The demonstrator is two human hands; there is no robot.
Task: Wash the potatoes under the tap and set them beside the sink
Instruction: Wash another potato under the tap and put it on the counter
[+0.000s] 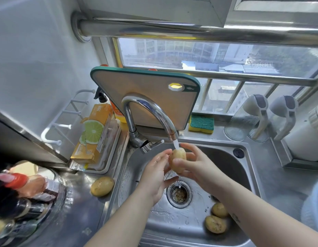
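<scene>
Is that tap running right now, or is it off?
Running: a white stream falls from the curved chrome tap onto the pale yellow potato under its spout.

Head-worn view, close down over sink [224, 163]

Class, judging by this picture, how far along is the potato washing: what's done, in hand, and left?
Done: the counter potato lies left of the sink, apparently washed. In hand: the right hand grips the held potato under the running tap; the left hand touches it with straight fingers. Left: two basin potatoes wait near the right forearm, yet to be rinsed and set out.
</scene>
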